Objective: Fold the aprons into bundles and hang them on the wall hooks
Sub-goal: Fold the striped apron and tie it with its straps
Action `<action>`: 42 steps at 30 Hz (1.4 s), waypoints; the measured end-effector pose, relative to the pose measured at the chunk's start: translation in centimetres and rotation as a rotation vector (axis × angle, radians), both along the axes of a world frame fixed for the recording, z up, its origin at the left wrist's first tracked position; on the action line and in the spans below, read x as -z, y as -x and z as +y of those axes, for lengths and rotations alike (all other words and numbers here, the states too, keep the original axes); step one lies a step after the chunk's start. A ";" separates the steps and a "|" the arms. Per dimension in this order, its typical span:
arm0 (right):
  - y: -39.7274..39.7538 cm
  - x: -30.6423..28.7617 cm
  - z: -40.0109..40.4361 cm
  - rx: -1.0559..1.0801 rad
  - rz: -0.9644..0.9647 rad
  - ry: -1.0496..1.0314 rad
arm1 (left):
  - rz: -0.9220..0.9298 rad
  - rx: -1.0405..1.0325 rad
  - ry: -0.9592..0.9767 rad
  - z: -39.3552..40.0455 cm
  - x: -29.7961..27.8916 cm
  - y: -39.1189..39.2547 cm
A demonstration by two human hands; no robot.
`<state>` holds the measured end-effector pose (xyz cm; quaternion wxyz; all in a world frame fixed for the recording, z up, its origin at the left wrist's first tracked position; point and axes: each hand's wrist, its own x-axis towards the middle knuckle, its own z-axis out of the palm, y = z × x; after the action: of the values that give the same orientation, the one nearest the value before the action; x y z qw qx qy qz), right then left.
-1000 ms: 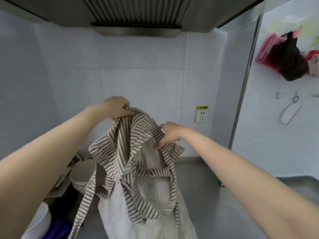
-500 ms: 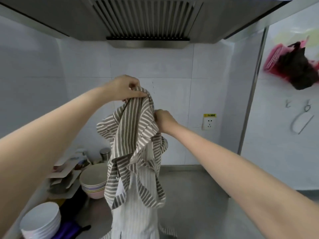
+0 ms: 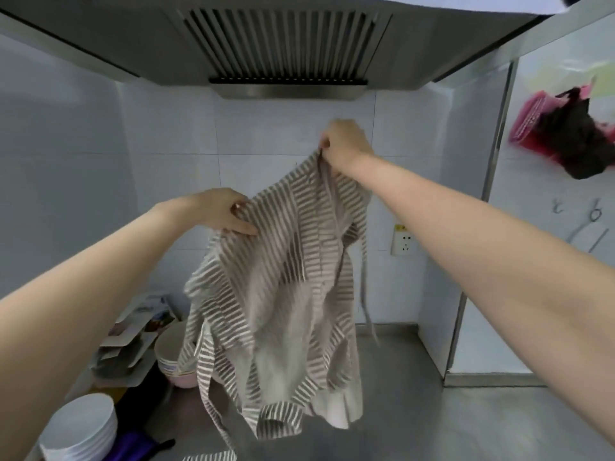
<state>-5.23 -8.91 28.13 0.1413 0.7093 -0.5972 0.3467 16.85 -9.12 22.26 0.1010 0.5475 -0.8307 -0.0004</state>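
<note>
- The apron point(image 3: 283, 277) hangs over the worktop point(image 3: 416, 410), between the left hand point(image 3: 223, 211) and the higher right hand point(image 3: 346, 141).
- Stacked bowls point(image 3: 169, 354) sit far left; plates point(image 3: 80, 427) near left.
- The extractor hood point(image 3: 279, 44) is overhead.
- Wall hooks point(image 3: 575, 206) are on the right wall, a socket point(image 3: 404, 239) left of them.

right hand point(image 3: 344, 144) risen above left hand point(image 3: 223, 212), apron point(image 3: 283, 261) spread wider

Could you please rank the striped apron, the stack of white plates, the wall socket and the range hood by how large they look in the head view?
1. range hood
2. striped apron
3. stack of white plates
4. wall socket
</note>
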 end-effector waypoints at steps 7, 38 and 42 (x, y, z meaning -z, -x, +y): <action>2.4 -0.2 -0.5 0.163 -0.064 0.269 | 0.339 0.265 -0.511 2.0 3.4 3.9; 5.1 2.7 -1.2 0.186 -0.276 0.314 | 0.465 -0.087 -0.075 -0.3 10.2 4.9; 6.9 2.4 -1.3 0.222 -0.380 0.319 | 0.902 0.146 -0.551 1.8 9.9 4.9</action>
<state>-12.09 -10.24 25.69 0.1736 0.5304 -0.6249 0.5459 11.97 -7.31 12.39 0.3002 0.4401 -0.7099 -0.4607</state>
